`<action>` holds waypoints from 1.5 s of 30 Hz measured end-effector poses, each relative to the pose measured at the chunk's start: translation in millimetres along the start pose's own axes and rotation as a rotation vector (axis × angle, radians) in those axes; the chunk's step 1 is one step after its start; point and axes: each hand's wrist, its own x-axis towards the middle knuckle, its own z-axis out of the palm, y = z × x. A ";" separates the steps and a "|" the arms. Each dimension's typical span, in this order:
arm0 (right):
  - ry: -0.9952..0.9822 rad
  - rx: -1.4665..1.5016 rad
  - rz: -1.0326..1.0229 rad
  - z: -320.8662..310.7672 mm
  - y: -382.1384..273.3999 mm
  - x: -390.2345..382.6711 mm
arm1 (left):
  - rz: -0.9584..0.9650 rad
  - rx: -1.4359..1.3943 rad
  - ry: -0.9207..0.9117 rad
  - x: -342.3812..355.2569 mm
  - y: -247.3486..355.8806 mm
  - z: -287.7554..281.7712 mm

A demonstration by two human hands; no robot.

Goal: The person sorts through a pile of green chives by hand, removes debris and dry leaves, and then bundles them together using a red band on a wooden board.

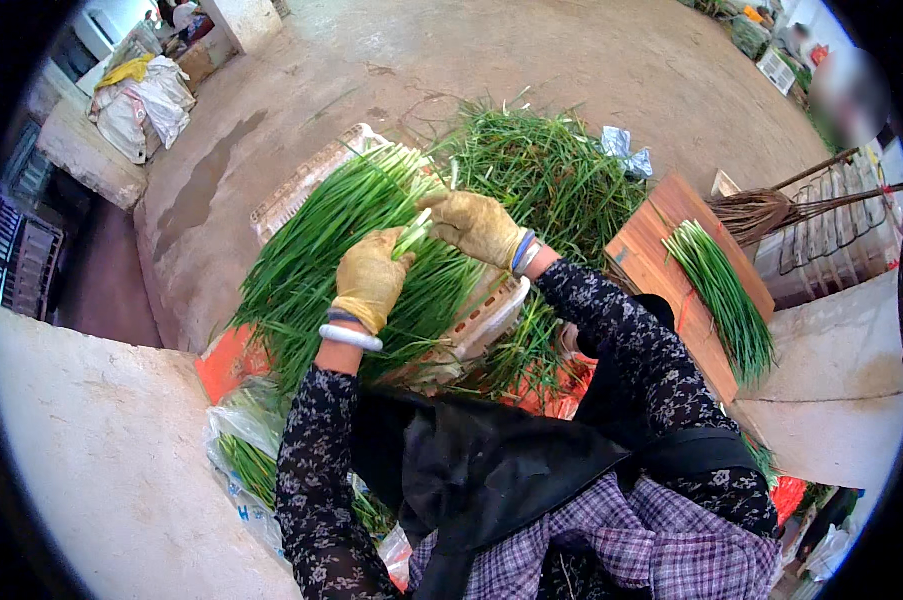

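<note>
Left hand: the gloved left hand (374,272) is closed around a thin handful of stalks (413,234), its fingers curled near their pale ends
Right hand: the gloved right hand (472,222) is nearly closed, fingertips at those same pale ends; whether it pinches a stalk I cannot tell
Held stalks: up between the two hands, above the crate pile, pale ends away from the body
Crate: a pale slotted crate (280,207) lies under a thick pile of green stalks (317,240)
Loose greens: a tangled heap (532,165) is on the floor (302,80), just beyond the crate
Wooden board: a neat bundle (720,300) lies on the wooden board (644,245) to the right
Good handling: a light left grip should keep the tender stalks unbruised; pale ends are best kept level and facing one way, with the right fingertips working on few stalks at once, clear of the pile
</note>
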 end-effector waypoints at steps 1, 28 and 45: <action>0.036 0.067 0.030 -5.7 2.2 -4.3 | -0.029 -0.008 -0.067 10.0 6.4 6.2; -0.704 -0.317 0.659 -39.8 7.0 -125.1 | -0.267 -0.936 -0.363 -22.5 -1.5 -56.3; 0.167 0.634 0.956 38.8 37.1 -85.4 | -0.413 -0.556 -0.260 -33.9 8.2 -30.4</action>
